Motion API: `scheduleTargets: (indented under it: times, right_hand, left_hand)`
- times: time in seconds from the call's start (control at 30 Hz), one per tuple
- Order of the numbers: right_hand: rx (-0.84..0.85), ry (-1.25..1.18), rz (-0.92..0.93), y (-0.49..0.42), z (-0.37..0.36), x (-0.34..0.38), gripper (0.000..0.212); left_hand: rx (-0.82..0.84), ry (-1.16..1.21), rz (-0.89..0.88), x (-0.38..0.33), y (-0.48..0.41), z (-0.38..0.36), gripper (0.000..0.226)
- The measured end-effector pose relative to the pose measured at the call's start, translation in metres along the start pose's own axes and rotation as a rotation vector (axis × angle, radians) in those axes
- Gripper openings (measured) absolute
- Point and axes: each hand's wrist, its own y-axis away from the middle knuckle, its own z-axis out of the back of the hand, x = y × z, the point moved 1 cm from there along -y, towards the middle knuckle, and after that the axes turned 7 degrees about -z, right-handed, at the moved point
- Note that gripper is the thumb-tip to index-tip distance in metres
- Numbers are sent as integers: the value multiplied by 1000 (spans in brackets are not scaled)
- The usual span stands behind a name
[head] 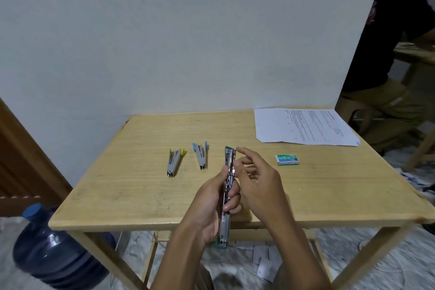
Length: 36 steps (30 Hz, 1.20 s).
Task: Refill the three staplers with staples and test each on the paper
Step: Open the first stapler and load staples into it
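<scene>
Three staplers are seen on or above a light wooden table (117, 195). Two of them are laid on the table top, left of the middle: a stapler with yellow ends (174, 162) and, just to its right, a stapler with blue ends (200, 155). Both are lying with their arms spread into a narrow V. The third one, a green stapler (227, 195), is held up over the near edge of the table and is unfolded into one long straight line, so that its metal channel is turned to the camera. It is gripped around its middle by the left hand (209, 205); the thumb is pressed on the left side and the curled fingertips are seen on the right side of the metal. The right hand (256, 179) is held just beside the upper half of this stapler. Its index finger is stretched towards the far green end and the other fingers are loosely bent, with nothing seen between them. Whether its thumb is touching the metal cannot be told.

A small green box of staples (287, 159) is placed on the table, right of the hands. A printed sheet of paper (303, 126) is laid flat at the far right corner. A large blue water bottle (54, 249) is standing on the floor beside the left table leg. A seated person in dark clothes (386, 54) is partly seen at the right edge.
</scene>
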Motion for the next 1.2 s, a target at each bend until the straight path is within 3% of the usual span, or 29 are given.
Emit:
scheduleTargets:
  times: [0.47,0.7,0.83,1.1,1.2]
  right_hand:
    - [73,-86,-18,9,-7,3,10]
    - [-48,74,374,23,-11,-2,7]
    - [-92,98,493,28,-14,-5,3]
    - [-8,-127,67,26,-11,2,11]
    - [-19,-338,-220,19,-12,2,17]
  left_hand:
    - [-133,24,-55,-1,3,-6,41]
    - [-261,134,-27,-11,0,1,38]
    - [-277,184,-8,-13,-3,4,37]
    - [-200,-11,-69,-4,-3,4,43]
    - [-185,-220,-161,-5,1,5,36]
